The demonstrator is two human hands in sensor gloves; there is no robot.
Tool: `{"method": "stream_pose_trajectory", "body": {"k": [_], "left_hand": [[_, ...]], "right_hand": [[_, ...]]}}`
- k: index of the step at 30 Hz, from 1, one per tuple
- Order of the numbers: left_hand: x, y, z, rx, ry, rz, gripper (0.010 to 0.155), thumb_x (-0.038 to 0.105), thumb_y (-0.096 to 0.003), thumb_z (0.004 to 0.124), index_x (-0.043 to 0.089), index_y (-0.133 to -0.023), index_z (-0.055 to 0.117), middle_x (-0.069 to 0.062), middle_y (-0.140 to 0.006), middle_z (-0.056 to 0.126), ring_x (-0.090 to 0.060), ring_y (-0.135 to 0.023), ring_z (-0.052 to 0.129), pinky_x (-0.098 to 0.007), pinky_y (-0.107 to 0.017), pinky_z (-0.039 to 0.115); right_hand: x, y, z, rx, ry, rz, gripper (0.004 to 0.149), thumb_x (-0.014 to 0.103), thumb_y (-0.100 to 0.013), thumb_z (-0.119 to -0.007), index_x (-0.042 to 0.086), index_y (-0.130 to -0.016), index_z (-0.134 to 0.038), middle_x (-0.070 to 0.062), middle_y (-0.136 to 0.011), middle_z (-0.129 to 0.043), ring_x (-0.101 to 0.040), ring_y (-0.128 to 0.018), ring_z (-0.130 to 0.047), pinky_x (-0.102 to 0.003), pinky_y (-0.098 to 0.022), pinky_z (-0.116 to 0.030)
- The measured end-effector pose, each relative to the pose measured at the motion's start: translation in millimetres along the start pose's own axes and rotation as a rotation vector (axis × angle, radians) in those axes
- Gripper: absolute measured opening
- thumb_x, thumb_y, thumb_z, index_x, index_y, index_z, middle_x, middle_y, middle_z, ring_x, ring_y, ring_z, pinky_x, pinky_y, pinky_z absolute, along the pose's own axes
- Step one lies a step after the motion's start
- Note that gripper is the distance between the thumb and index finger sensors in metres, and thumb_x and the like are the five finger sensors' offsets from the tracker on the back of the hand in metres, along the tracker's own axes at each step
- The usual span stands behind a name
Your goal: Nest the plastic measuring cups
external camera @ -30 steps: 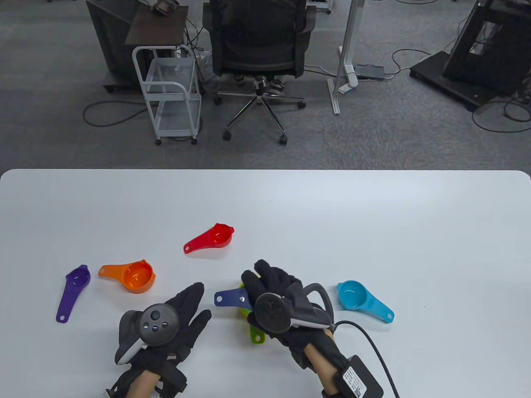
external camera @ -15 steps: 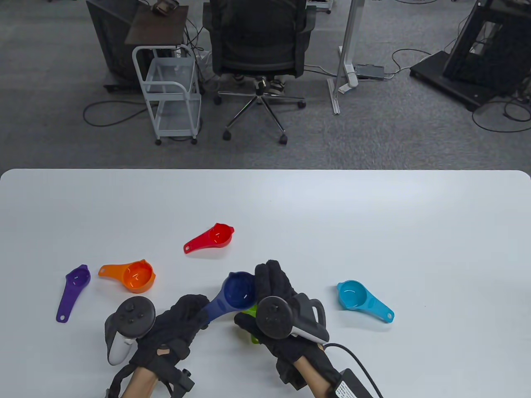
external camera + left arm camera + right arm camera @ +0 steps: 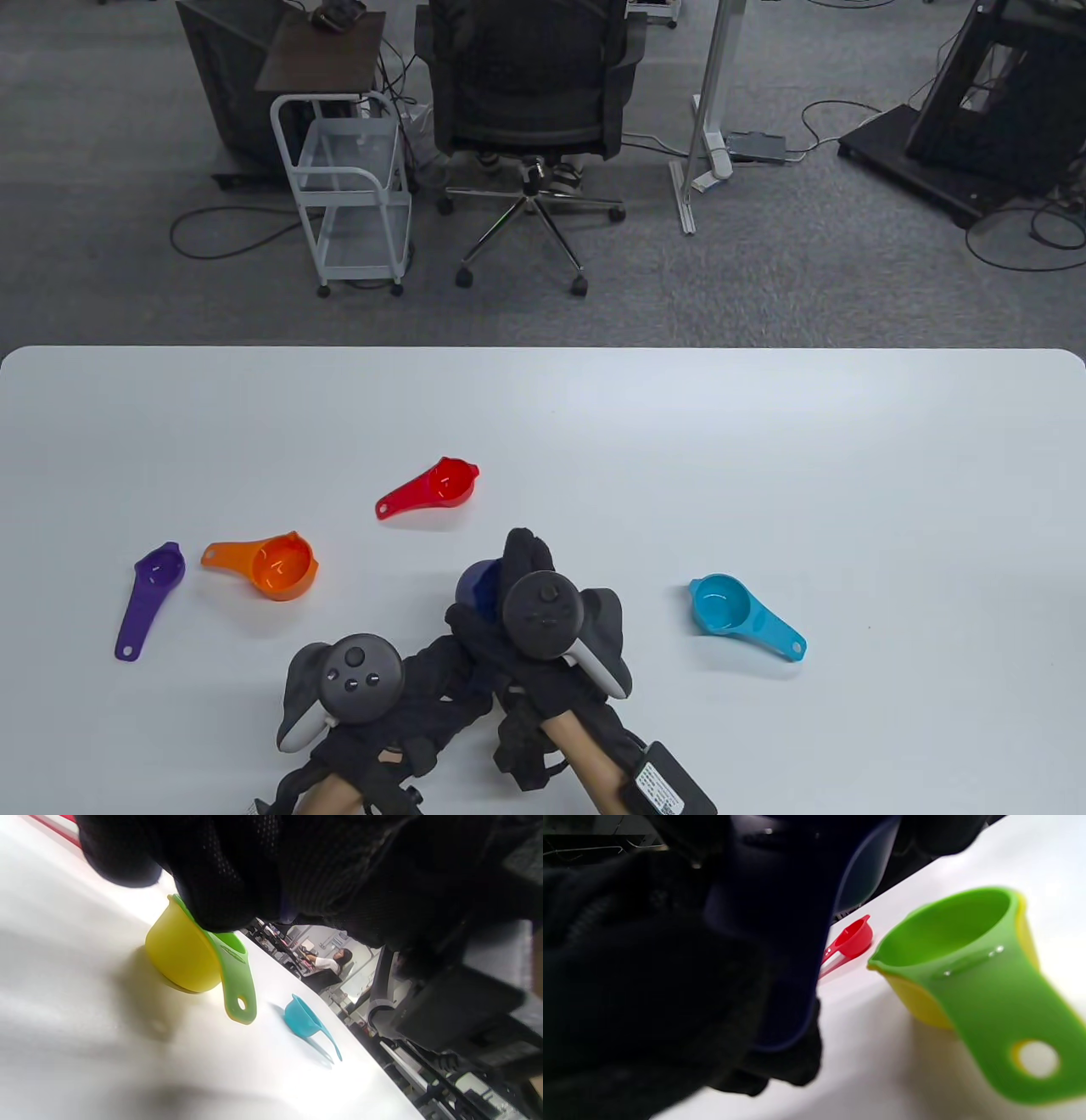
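My left hand [image 3: 445,671] and right hand [image 3: 526,556] meet near the table's front middle. Together they hold a navy measuring cup [image 3: 477,586] a little above the table. My left hand grips its handle and my right hand's fingers lie around its bowl. In the right wrist view the navy cup [image 3: 780,921] hangs just left of a green cup [image 3: 967,942] nested in a yellow cup [image 3: 916,1001]. That pair stands on the table; in the table view my hands hide it. The left wrist view shows the yellow cup [image 3: 182,950] below my fingers.
On the white table [image 3: 764,467] lie a red cup [image 3: 441,484] behind my hands, an orange cup [image 3: 280,567] and a purple cup [image 3: 157,577] to the left, and a light blue cup [image 3: 721,603] to the right. An office chair and a cart stand beyond the far edge.
My left hand took the navy cup's handle and the cup turned bowl up. Both hands then closed in together, and my right hand moved left over the green and yellow pair.
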State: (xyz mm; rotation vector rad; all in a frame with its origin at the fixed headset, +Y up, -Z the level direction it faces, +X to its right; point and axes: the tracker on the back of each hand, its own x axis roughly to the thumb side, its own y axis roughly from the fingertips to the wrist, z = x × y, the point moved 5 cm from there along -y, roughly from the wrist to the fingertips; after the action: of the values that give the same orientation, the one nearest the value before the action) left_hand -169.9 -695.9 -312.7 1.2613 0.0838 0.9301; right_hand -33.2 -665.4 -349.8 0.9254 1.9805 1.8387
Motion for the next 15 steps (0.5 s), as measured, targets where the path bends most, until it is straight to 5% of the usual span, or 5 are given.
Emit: {"method": "stream_pose_trajectory", "body": {"k": [2, 6, 10, 15], "left_hand": [[0, 5, -14, 0.086, -0.038, -0.006, 0.06, 0.039, -0.0576, 0.075, 0.012, -0.108, 0.058, -0.013, -0.101, 0.079, -0.039, -0.091, 0.087, -0.067, -0.067, 0.064], [-17, 14, -38, 0.2, -0.395, -0.119, 0.084, 0.055, -0.0579, 0.066, 0.007, -0.117, 0.032, -0.026, -0.121, 0.043, -0.058, -0.11, 0.046, -0.079, -0.067, 0.035], [-41, 14, -38, 0.111, -0.615, -0.259, 0.094, 0.063, -0.0571, 0.056, 0.008, -0.117, 0.01, -0.028, -0.123, 0.014, -0.063, -0.105, 0.011, -0.08, -0.06, 0.013], [-53, 14, -41, 0.096, -0.591, -0.304, 0.093, 0.065, -0.0561, 0.054, 0.01, -0.116, 0.01, -0.025, -0.122, 0.011, -0.062, -0.103, 0.007, -0.08, -0.059, 0.01]], "right_hand": [[-3, -5, 8, -0.04, 0.054, -0.029, 0.092, 0.044, -0.062, -0.068, -0.007, -0.113, -0.012, -0.046, -0.113, -0.022, -0.066, -0.094, -0.051, -0.067, -0.063, -0.061], [-11, -16, 9, -0.006, 0.204, -0.105, 0.09, 0.045, -0.062, -0.068, -0.005, -0.114, -0.015, -0.045, -0.115, -0.024, -0.065, -0.095, -0.052, -0.069, -0.064, -0.059], [-13, -23, -9, 0.071, 0.336, -0.143, 0.087, 0.046, -0.061, -0.068, -0.002, -0.116, -0.019, -0.043, -0.117, -0.026, -0.063, -0.098, -0.052, -0.073, -0.065, -0.054], [-11, -28, -28, 0.075, 0.551, -0.204, 0.086, 0.048, -0.061, -0.069, 0.001, -0.117, -0.024, -0.041, -0.118, -0.03, -0.061, -0.099, -0.055, -0.074, -0.066, -0.052]]}}
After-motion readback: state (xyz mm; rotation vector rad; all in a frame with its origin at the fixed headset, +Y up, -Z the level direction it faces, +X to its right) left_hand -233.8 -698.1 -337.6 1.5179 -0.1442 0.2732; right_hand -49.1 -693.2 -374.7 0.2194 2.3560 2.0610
